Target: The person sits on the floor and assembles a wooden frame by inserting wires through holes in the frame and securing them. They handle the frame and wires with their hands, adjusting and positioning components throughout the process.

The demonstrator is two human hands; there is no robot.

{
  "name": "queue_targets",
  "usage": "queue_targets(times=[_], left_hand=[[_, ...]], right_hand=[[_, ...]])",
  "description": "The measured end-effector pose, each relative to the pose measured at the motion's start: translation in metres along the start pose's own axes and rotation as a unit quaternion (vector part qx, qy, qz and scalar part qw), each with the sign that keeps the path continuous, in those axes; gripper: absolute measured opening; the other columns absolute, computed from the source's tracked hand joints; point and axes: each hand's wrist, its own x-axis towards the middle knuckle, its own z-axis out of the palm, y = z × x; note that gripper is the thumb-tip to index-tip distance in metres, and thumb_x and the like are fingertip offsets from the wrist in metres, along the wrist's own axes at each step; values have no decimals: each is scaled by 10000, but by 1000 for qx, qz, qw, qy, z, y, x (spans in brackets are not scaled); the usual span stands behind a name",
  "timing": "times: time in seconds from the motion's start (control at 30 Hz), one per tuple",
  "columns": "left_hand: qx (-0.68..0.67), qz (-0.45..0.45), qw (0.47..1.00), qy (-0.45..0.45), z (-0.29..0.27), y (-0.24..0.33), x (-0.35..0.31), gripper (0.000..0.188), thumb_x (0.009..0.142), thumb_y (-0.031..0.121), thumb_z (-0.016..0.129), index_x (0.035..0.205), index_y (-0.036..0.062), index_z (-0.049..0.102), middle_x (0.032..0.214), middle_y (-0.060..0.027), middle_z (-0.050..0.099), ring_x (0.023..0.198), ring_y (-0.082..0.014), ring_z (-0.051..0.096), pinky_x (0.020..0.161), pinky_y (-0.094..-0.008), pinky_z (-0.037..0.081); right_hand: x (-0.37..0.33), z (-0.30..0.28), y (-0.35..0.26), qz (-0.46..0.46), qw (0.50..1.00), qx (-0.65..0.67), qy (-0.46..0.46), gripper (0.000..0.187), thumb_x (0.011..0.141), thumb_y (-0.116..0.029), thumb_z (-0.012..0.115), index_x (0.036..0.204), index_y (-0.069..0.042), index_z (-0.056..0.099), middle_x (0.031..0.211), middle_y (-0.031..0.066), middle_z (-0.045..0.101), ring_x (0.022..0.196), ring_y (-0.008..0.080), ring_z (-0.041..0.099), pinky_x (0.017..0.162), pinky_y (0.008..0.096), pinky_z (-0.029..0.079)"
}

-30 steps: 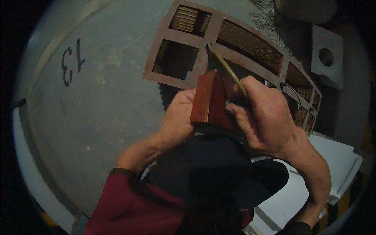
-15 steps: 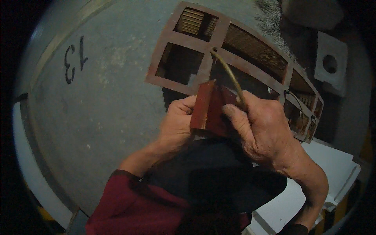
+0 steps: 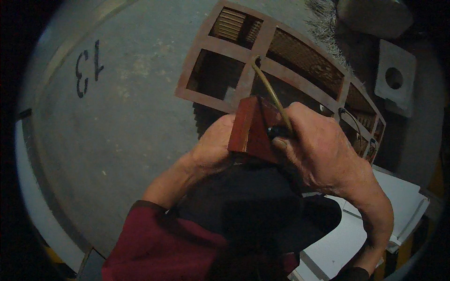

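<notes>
In front of my lap, my left hand (image 3: 214, 140) is closed on the left side of a dark red, angular block (image 3: 248, 131) with a lighter edge. Part of that hand is hidden behind it. My right hand (image 3: 318, 145) is closed at the block's right side, pinching a small dark piece (image 3: 277, 132) between thumb and fingers. A tan cord or thin hose (image 3: 268, 84) runs from this hand up to a brown frame with several compartments (image 3: 248, 70). The kind of the dark piece cannot be made out.
Slatted and mesh-like inserts show in the frame's openings. Beyond it lie frayed pale strands (image 3: 326, 28) and a grey slab with a round hole (image 3: 396, 79). White panels (image 3: 337, 243) stand at the lower right. The grey floor (image 3: 126, 131) bears a black painted marking.
My right thumb has shifted downward, and the dark piece under it now shows against the block. The block stays in my left hand with little movement.
</notes>
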Motion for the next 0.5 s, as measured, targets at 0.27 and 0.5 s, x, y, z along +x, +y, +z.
queue_targets(times=[0.27,0.5], left_hand=[[-77,59,995,6,8,-8,-3,289,876,22,689,1156,-26,638,1027,-80,710,911,-146,685,812,-290,579],[84,91,992,-8,-2,-9,-2,226,917,43,614,1131,-24,642,1012,-71,711,929,-127,671,832,-278,556]], right_hand=[[-2,19,-8,164,982,91,-1,228,897,-163,624,964,39,544,806,247,627,752,435,635,660,510,497],[-1,26,12,-92,991,-53,82,218,866,-115,652,1002,-20,512,721,161,519,642,368,562,584,443,444]])
